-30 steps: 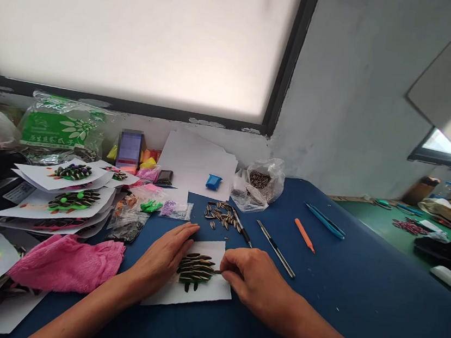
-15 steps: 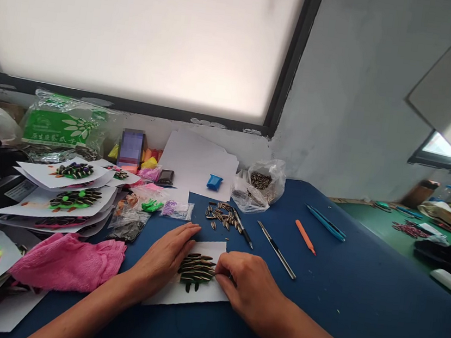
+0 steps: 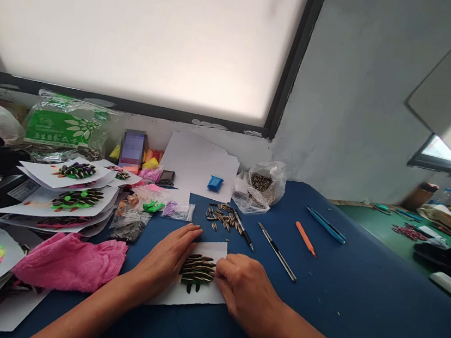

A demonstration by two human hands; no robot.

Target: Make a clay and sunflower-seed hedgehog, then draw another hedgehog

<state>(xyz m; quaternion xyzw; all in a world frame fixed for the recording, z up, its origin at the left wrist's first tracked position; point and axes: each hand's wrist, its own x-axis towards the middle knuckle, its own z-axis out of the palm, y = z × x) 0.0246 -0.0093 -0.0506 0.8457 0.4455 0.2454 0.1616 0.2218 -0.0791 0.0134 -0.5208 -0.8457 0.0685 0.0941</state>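
A small white sheet of paper (image 3: 177, 296) lies on the blue table. Rows of striped sunflower seeds (image 3: 199, 269) cover a dark green patch on it, with two dark stubs below. My left hand (image 3: 169, 258) rests flat along the sheet's left side, fingers stretched out and close together. At the right end of the seed rows, my right hand (image 3: 246, 284) has thumb and forefinger pinched together. Whatever lies between those fingertips is hidden. Loose sunflower seeds (image 3: 225, 218) are scattered just beyond the sheet, beside a black pen (image 3: 244, 231).
To the right lie a craft knife (image 3: 276, 252), an orange marker (image 3: 305, 238) and blue tweezers (image 3: 325, 224). A clear bag of seeds (image 3: 260, 187) and a blue packet (image 3: 215, 183) sit behind. On the left are a pink cloth (image 3: 72, 262) and stacked seed pictures (image 3: 57, 200).
My right hand stays pinched at the seed rows' right end, with its wrist shifted very slightly. The left hand keeps its place on the sheet; the view has drifted a little.
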